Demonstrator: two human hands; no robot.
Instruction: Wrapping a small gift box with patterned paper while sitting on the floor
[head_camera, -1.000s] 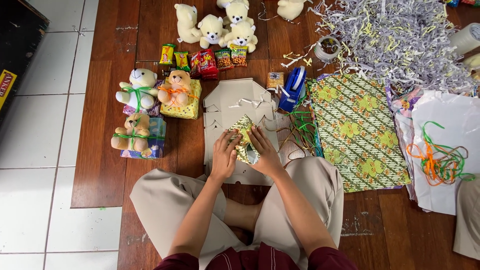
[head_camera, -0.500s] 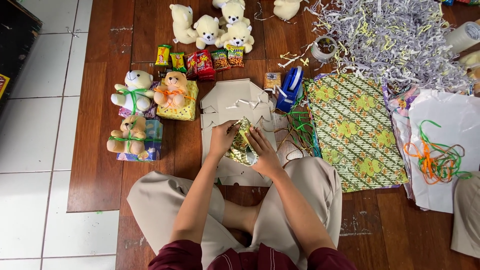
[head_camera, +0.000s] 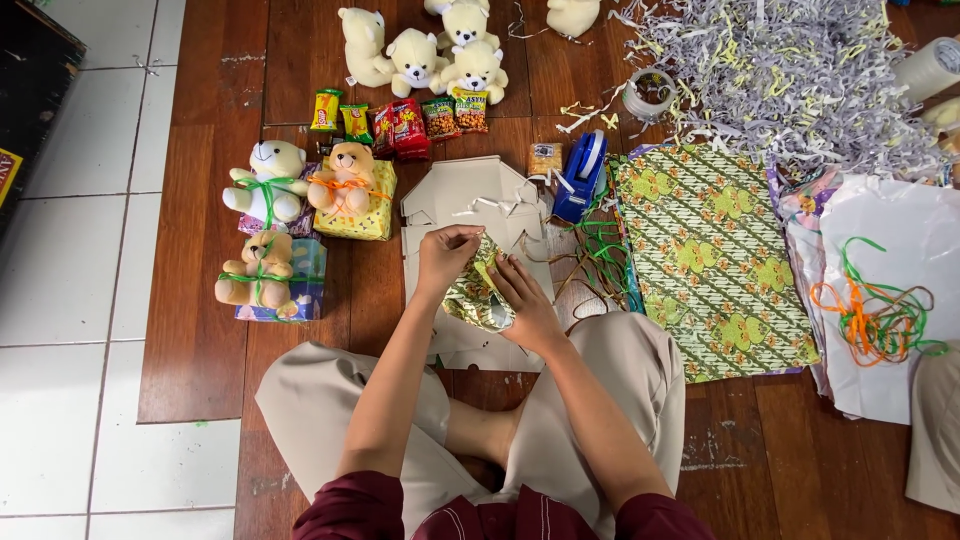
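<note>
— What are the hands doing?
— Both pinch a small parcel in shiny gold-green wrapping paper (head_camera: 478, 290) at centre frame: the left hand (head_camera: 445, 255) nips its top edge, the right hand (head_camera: 525, 300) presses its side, above a flat grey cardboard cutout (head_camera: 470, 195) on the wooden floor (head_camera: 200, 330).
— How would it handle?
— Probably light, crinkly and slippery; best held at the folded edges.
— Around it?
— A blue tape dispenser (head_camera: 583, 175) upper right, ribboned teddy bears (head_camera: 265, 185) on the left.

Both hands (head_camera: 490, 275) hide much of the small wrapped parcel (head_camera: 478, 295).
</note>
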